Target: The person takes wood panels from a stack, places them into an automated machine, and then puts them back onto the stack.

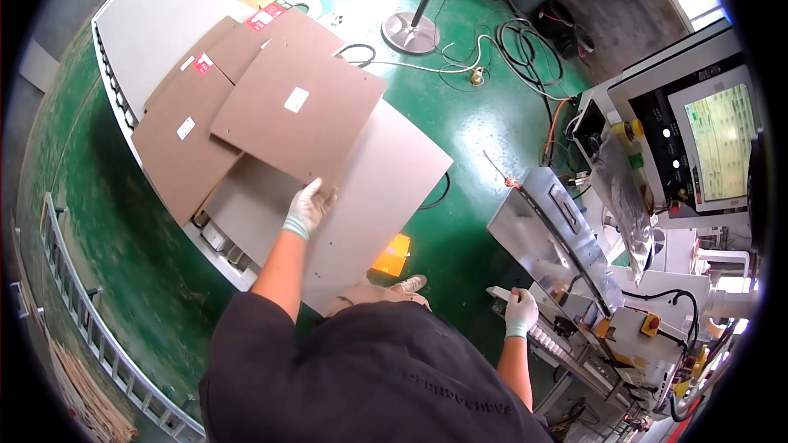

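Observation:
My left hand (309, 207), in a pale glove, is at the near edge of a brown rectangular panel (271, 135) with a white label. Its fingers are partly spread and touch or nearly touch the edge; I see no grip around it. That panel lies askew over other brown panels (182, 143) and a larger grey-beige panel (369, 189). Out to the right, my gloved right hand (521, 313) is closed beside a metal machine rail (554, 349). A pale flat piece (497, 292) sticks out near its fingers; whether the hand holds it is unclear.
A long bench (156, 0) supports the panels. An orange box (392, 256) sits on the green floor by my feet. Cables (525, 49) and a fan stand (410, 33) are beyond. To the right are a machine and its screen (718, 143); a metal ladder-like frame (107, 332) is at left.

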